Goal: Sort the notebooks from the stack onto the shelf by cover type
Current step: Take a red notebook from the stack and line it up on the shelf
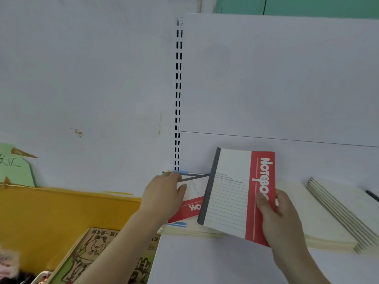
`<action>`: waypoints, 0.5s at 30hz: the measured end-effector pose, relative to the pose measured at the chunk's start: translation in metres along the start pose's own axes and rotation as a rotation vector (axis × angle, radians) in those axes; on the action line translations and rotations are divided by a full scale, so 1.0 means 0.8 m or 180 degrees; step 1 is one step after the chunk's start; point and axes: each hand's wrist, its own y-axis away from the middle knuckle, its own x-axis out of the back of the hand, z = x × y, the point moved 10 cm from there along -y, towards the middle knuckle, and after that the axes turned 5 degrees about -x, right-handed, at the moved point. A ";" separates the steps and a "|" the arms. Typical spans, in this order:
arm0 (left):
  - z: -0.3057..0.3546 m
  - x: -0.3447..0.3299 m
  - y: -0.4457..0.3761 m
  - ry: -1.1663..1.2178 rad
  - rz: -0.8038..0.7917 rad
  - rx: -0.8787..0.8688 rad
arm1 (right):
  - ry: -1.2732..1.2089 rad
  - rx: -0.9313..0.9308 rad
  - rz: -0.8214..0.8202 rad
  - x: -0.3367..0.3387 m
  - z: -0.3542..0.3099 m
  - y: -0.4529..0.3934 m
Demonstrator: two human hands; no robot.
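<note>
My right hand [274,212] grips a red-and-white lined notebook [231,193] by its red band, tilted above the white shelf [205,259]. My left hand [164,193] rests with straight fingers on the stack of notebooks [190,210] at the shelf's left end; the top one has a matching red-and-white cover. To the right lies a pile of cream notebooks [320,218], cover type unreadable.
More cream notebooks [348,210] overlap at the far right, with a dark edge [372,194] beyond. A yellow bin [61,210] stands on the left, with cartoon-cover books [92,255] below it. A slotted upright [178,99] runs up the white back panel.
</note>
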 end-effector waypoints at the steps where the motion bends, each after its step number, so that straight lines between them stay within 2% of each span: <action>1: -0.006 -0.009 -0.009 -0.0403 -0.0189 -0.0019 | 0.0000 -0.0028 0.0031 0.003 0.003 -0.001; 3: -0.016 -0.028 -0.020 -0.0936 -0.0583 -0.0025 | 0.0016 -0.0069 0.0061 0.007 0.008 -0.003; 5: -0.020 -0.038 -0.026 -0.1123 -0.0785 -0.0037 | 0.0055 -0.0071 0.0031 0.008 0.011 -0.005; 10: -0.021 -0.030 -0.039 -0.1003 -0.0600 -0.0051 | 0.0134 -0.0129 0.0017 0.002 0.024 -0.008; 15: -0.022 -0.017 -0.040 -0.0456 -0.0464 0.0126 | 0.0054 -0.0105 -0.0052 -0.002 0.025 -0.008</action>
